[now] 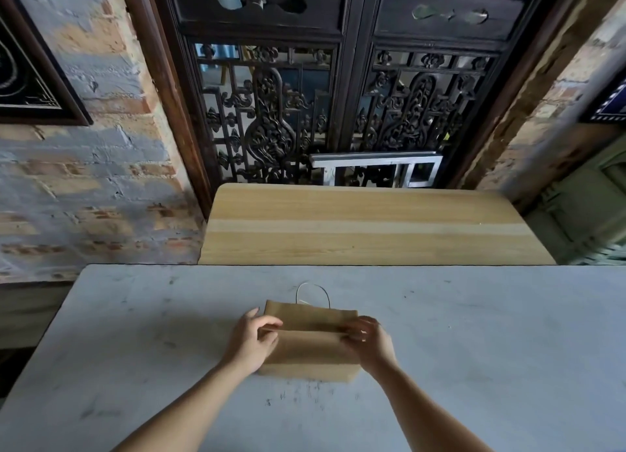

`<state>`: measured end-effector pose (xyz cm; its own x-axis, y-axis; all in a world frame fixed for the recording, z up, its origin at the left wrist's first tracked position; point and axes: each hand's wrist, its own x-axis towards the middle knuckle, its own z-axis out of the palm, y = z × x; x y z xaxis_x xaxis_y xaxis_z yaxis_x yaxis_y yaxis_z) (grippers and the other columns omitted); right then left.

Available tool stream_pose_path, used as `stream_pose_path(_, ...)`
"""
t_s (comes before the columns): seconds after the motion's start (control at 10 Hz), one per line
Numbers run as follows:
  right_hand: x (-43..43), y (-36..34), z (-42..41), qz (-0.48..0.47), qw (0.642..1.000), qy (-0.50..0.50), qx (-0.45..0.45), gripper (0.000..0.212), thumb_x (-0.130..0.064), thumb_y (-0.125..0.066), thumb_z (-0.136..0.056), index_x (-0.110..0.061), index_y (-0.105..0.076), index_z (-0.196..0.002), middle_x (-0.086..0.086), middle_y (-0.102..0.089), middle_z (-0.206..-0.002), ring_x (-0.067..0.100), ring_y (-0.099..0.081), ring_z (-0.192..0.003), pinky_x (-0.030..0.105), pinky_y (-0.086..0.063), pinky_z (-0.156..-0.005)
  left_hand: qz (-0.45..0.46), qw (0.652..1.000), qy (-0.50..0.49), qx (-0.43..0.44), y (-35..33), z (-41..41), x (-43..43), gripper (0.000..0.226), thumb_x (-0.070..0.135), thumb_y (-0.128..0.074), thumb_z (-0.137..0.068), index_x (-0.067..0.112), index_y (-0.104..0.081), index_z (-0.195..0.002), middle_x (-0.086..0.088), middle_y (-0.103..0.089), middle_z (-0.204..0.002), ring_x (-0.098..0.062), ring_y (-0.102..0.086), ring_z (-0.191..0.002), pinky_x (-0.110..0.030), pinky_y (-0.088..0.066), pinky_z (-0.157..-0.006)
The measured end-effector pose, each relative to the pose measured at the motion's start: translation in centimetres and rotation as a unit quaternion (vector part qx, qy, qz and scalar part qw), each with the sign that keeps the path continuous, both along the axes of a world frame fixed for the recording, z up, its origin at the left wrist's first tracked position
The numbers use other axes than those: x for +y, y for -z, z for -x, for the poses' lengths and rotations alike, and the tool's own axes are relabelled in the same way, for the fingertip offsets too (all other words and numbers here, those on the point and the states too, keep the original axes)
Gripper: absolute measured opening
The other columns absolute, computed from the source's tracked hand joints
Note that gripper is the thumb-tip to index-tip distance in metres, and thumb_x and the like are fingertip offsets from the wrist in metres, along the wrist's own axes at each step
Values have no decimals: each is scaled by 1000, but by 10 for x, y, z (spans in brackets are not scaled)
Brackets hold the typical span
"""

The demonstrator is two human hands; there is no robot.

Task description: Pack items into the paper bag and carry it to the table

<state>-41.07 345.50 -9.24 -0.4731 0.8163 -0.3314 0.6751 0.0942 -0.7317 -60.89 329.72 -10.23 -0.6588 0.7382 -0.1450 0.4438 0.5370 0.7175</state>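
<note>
So the brown paper bag (310, 353) is sitting on the grey-white table (135, 333), roughly mid-table and close to the near side. It looks like it's lying mostly flat, folded, with the mouth end pointing away from the person. A thin looped handle (312, 294) sticks out past the bag's far edge and rests over the tabletop.

Both hands are on the bag. The left hand (252, 341) is at the bag's left edge, fingers curled with the thumb and fingertips pinching the upper layer of paper near the fold line. The right hand (367, 341) is at the bag's right edge doing about the same thing, fingers bunched narrow on the paper, though it's motion-blurred so I can't tell exactly which fingers have the grip. Between the two hands the top layer looks slightly lifted off the rest of the bag.

Beyond the bag, past the far edge of the grey-white table, there's a light wooden table (372, 224) butted right up against it. Behind that is a dark carved wooden screen (338, 112), with brick wall (84, 180) off to the bag's left.
</note>
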Motion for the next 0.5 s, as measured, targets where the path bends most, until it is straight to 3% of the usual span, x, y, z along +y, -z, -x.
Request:
stream_pose_path(0.1, 1, -4, 2, -122, 983, -96, -101, 24, -25, -69, -79, -32, -75, -101, -12, -51, -114, 15, -53, -102, 26, -43, -87, 77, 986, 76, 124, -5, 4, -1, 23, 13, -69, -79, 27, -75, -96, -8, -50, -143, -31, -57, -115, -25, -46, -90)
stream_pose_path(0.2, -1, -16, 16, -233, 931, -198, -197, 24, -30, -61, -82, -28, -68, -105, -5, -57, -113, 24, -47, -109, 36, -37, -87, 105, 937, 189, 274, -23, 5, 6, 20, 20, -64, -80, 25, -71, -98, 1, -59, -129, -28, -51, -115, -36, -49, -86)
stream_pose_path(0.3, -4, -39, 36, -201, 917, -261, -226, 28, -22, -63, -80, -24, -66, -108, 2, -63, -110, 25, -55, -104, 35, -39, -83, 210, 881, 279, 318, -53, -2, 20, 25, 16, -53, -88, 22, -66, -108, 1, -61, -112, -24, -51, -111, -38, -42, -89)
stream_pose_path(0.4, 0, -60, 58, -134, 899, -319, -267, 34, -27, -69, -82, -25, -65, -116, 4, -63, -117, 27, -63, -102, 32, -47, -77, 332, 841, 338, 262, -84, -3, 42, 32, 13, -52, -89, 19, -63, -118, -7, -62, -116, -28, -58, -108, -41, -46, -91)
stream_pose_path(0.5, 9, -85, 79, -91, 879, -364, -295, 41, -37, -71, -83, -26, -63, -121, 4, -63, -124, 27, -61, -110, 34, -49, -82, 424, 800, 396, 152, -117, 4, 68, 39, 33, -53, -91, 20, -60, -127, -5, -62, -126, -28, -61, -109, -36, -49, -90)
